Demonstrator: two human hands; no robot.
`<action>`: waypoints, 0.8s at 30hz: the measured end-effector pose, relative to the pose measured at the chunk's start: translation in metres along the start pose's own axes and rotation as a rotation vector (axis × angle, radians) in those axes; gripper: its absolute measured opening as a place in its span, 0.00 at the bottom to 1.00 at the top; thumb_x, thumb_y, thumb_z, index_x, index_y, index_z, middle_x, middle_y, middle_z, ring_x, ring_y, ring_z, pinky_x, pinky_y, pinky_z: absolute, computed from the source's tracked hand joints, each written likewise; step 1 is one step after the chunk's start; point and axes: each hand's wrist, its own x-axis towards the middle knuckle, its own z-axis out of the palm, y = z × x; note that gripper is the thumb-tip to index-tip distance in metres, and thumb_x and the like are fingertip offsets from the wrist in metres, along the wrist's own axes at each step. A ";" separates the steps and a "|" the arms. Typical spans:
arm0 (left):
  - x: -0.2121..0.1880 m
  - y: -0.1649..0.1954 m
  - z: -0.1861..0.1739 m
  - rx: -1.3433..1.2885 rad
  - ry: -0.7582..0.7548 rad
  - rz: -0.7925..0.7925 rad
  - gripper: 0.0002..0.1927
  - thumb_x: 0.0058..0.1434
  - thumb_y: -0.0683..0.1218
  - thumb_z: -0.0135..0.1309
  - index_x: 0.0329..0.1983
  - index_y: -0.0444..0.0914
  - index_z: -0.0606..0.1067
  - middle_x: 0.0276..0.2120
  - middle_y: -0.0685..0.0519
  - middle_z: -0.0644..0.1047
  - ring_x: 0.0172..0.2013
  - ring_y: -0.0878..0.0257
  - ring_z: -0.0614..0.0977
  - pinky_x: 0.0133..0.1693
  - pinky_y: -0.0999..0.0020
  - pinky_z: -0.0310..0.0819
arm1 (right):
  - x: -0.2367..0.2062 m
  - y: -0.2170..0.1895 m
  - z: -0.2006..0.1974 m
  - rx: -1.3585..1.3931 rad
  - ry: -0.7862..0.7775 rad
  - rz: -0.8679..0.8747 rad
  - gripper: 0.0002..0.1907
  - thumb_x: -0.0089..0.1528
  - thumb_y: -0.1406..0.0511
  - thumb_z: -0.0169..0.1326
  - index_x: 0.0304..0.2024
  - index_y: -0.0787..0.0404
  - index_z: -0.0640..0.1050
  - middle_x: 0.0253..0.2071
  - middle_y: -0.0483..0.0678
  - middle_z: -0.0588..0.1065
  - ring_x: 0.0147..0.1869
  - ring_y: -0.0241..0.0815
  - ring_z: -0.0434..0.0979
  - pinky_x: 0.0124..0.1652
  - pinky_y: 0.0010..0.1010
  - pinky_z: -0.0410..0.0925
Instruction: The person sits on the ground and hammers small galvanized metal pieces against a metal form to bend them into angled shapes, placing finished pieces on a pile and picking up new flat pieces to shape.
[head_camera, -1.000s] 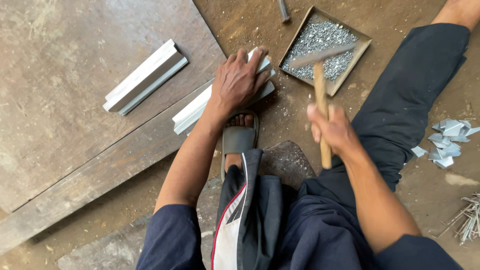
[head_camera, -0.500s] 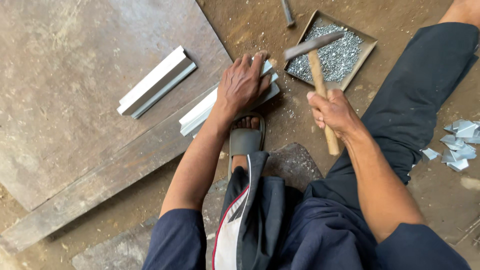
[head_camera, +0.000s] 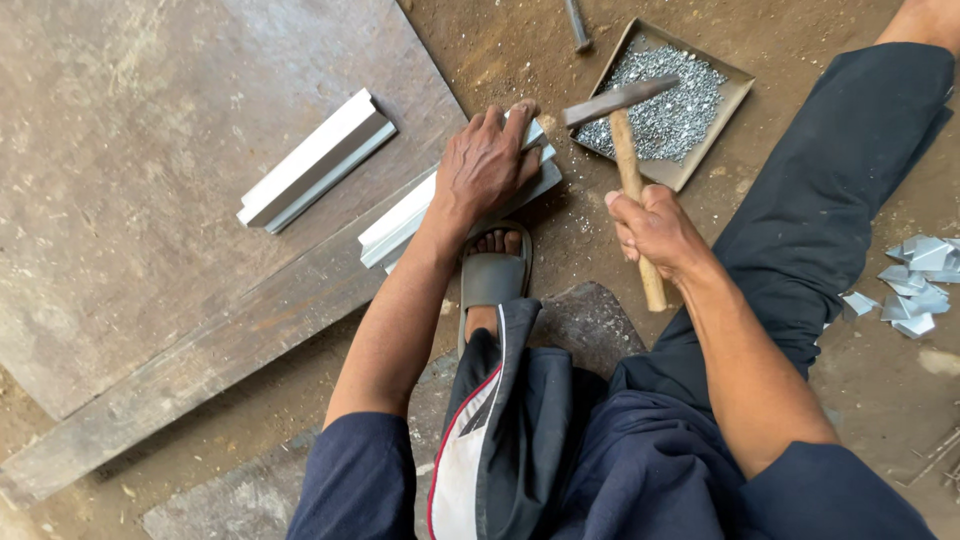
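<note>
Now left hand (head_camera: 487, 160) flat, pinning metal strip (head_camera: 400, 220); right hand (head_camera: 652, 232) clamps hammer (head_camera: 628, 150) beside it.

Pale metal channel piece (head_camera: 420, 215) lies flat across the board edge, pinned under a palm at its far end. Wooden-handled hammer (head_camera: 628, 160) is gripped mid-handle, steel head raised over the tray.

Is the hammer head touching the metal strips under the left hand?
No, the wooden-handled hammer in the right hand hangs over the metal tray of nails, apart from the pale metal strips under the left hand.
</note>
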 end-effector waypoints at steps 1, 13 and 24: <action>0.000 0.000 -0.001 -0.003 0.011 0.004 0.26 0.64 0.53 0.55 0.63 0.42 0.67 0.45 0.41 0.75 0.47 0.41 0.80 0.45 0.48 0.75 | 0.000 0.004 -0.002 -0.068 -0.023 0.022 0.16 0.68 0.60 0.51 0.27 0.59 0.68 0.15 0.40 0.64 0.14 0.30 0.61 0.16 0.24 0.61; -0.006 0.002 -0.004 0.121 0.000 0.116 0.19 0.69 0.54 0.51 0.63 0.57 0.70 0.36 0.40 0.71 0.39 0.44 0.78 0.35 0.50 0.73 | -0.034 0.113 0.000 -0.848 0.058 -0.171 0.20 0.66 0.54 0.60 0.36 0.67 0.78 0.26 0.56 0.74 0.30 0.47 0.75 0.35 0.44 0.70; -0.005 -0.005 0.003 0.108 0.040 0.069 0.15 0.72 0.56 0.45 0.60 0.57 0.72 0.35 0.42 0.72 0.38 0.45 0.78 0.36 0.51 0.73 | 0.090 0.005 -0.041 -1.144 0.618 -0.939 0.04 0.60 0.69 0.64 0.35 0.64 0.82 0.46 0.49 0.81 0.50 0.51 0.75 0.49 0.44 0.66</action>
